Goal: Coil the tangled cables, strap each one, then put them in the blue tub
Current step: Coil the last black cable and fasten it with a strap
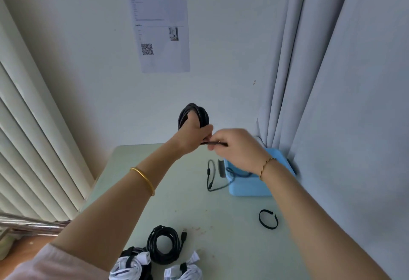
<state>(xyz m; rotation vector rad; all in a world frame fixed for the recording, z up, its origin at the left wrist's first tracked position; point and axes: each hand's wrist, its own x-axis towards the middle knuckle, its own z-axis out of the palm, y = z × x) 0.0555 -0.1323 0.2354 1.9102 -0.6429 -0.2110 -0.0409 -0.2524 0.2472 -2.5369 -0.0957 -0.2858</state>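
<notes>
So, the black coil [192, 111] is up in the air over the far edge of the table [199, 213]. The left hand [194, 136] is wrapped around the bottom of the loops, with the fingers curled right through them. The right hand [236, 147] is just beside it, pinching a thin black strip [218, 144] that runs across to the left fist. It could be a strap or the cable's own tail, but it's too blurry to call.

My guess on handling: this cable looks fairly thick and springy, so the loops will want to pop open if the fist relaxes. It probably isn't heavy, since one hand holds it fine. I'd keep gripping where all the loops bunch together and cinch right next to that spot, not on the far side of the ring. The strip is floppy and light, so pinching it near the end makes sense.

The blue tub [250, 188] sits at the far right of the table, with a grey cable [211, 175] drooping over its left wall onto the tabletop. A spare strap loop [268, 219] lies near the right edge. On the near side are another black bundle [164, 244] and two white bundles [126, 267] [184, 273], both with dark straps on. None of those three are in the tub yet.
</notes>
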